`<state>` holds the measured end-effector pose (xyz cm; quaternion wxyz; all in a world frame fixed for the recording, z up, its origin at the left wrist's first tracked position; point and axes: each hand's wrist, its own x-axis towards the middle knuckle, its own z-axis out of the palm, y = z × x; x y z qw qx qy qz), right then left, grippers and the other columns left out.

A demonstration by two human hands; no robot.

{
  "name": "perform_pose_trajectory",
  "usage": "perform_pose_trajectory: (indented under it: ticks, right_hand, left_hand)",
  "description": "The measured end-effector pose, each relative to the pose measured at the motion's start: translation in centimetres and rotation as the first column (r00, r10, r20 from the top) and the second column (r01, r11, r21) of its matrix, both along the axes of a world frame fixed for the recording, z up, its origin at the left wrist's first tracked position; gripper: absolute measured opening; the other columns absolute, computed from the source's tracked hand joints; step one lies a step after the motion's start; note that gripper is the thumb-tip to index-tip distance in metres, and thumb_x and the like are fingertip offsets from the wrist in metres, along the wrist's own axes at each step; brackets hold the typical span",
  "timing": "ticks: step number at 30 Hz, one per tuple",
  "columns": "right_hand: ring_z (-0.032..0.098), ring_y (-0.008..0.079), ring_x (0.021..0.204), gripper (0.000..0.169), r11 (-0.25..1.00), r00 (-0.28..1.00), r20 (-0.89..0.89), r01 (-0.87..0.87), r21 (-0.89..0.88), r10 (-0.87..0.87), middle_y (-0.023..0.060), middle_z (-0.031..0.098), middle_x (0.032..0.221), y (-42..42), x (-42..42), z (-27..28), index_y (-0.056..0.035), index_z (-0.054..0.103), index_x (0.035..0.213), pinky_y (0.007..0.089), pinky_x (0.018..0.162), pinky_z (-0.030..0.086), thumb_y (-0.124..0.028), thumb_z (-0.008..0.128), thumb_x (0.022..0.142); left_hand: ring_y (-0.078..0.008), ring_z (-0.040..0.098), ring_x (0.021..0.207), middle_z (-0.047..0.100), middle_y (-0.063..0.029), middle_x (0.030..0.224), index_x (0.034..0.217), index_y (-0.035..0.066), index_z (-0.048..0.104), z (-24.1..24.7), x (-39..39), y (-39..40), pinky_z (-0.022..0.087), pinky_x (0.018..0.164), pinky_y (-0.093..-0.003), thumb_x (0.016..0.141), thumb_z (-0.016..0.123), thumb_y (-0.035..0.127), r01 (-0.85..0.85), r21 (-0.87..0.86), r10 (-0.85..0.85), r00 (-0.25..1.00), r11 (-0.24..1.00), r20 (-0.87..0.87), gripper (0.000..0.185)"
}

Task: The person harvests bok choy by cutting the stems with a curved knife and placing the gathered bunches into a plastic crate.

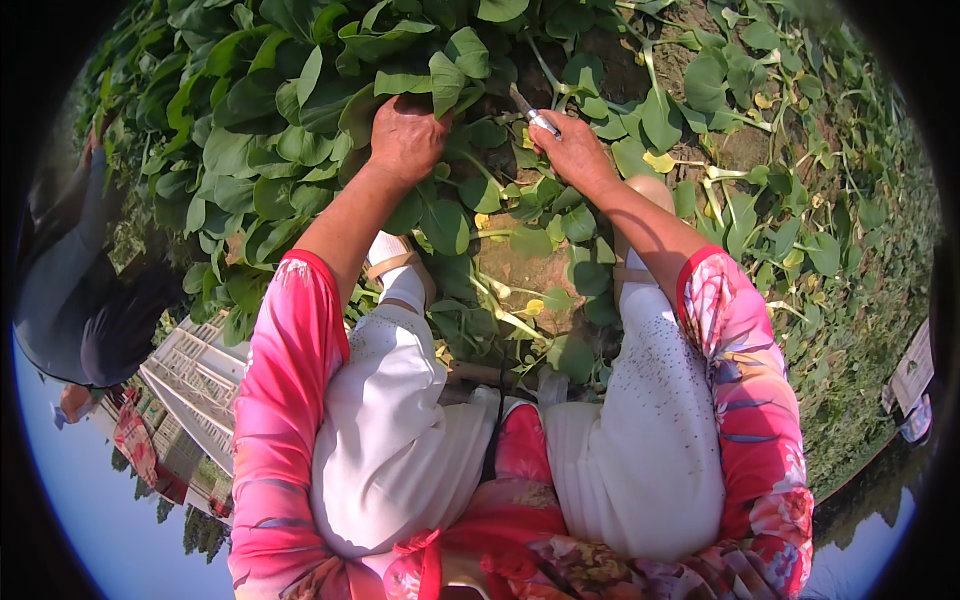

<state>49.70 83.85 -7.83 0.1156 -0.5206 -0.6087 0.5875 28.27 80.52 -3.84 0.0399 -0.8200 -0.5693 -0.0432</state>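
Observation:
My left hand is closed at the edge of a dense stand of leafy greens that look like bok choy. Its fingertips are hidden under the leaves of one plant, which it appears to grip. In my right hand is a small knife with a shiny metal handle. The blade points up and left, towards the base of that same plant. Between my feet, loose leaves and pale stems lie on the brown soil, some of them yellowed.
Cut plants lie scattered over the ground to the right. On the left, a bent-over co-worker reaches into the greens. White plastic crates stand behind my left side. My sandalled left foot borders the standing plants.

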Motion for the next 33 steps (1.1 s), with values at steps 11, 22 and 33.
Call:
perform_pose_trajectory:
  ticks: [11, 22, 33]
  right_hand:
    - [0.049, 0.0114, 0.047, 0.026, 0.968, 0.994, 0.02, 0.107, -0.228, -0.105, 0.0069, 0.058, 0.07, -2.2, 3.0, 2.8, -0.0017, 0.053, 0.09, 0.0263, 0.044, 0.04, -0.021, 0.061, 0.075]
    - [0.047, 0.0068, 0.046, 0.05, 0.778, 0.623, -0.48, 0.574, -0.258, -0.618, 0.0076, 0.055, 0.075, 1.0, 5.5, 11.4, -0.0001, 0.041, 0.106, 0.0184, 0.036, 0.037, -0.007, 0.07, 0.066]
    - [0.047, 0.0074, 0.043, 0.045, 0.884, 0.888, -0.229, 0.307, -0.352, -0.399, 0.004, 0.055, 0.069, 0.3, 5.5, 7.7, 0.0007, 0.049, 0.105, 0.0192, 0.034, 0.035, -0.034, 0.059, 0.078]
  left_hand:
    - [-0.0305, 0.056, 0.06, 0.057, -0.012, 0.061, 0.064, 0.007, 0.062, 1.2, 1.0, -1.1, 0.044, 0.055, -0.038, 0.062, 0.059, 0.01, -0.328, -0.353, 0.4, 0.904, 0.876, 0.153, 0.005]
    - [-0.0395, 0.031, 0.111, 0.033, -0.0226, 0.121, 0.127, -0.004, 0.018, 12.5, 9.6, 0.6, 0.029, 0.091, -0.0448, 0.05, 0.077, 0.022, -0.107, -0.165, 0.181, 0.823, 0.98, 0.539, 0.101]
    - [-0.0318, 0.058, 0.074, 0.059, -0.0176, 0.072, 0.082, 0.002, 0.059, 8.1, 9.5, 5.1, 0.046, 0.065, -0.04, 0.064, 0.053, 0.004, -0.005, -0.577, 0.266, 0.891, 0.816, 0.368, 0.019]
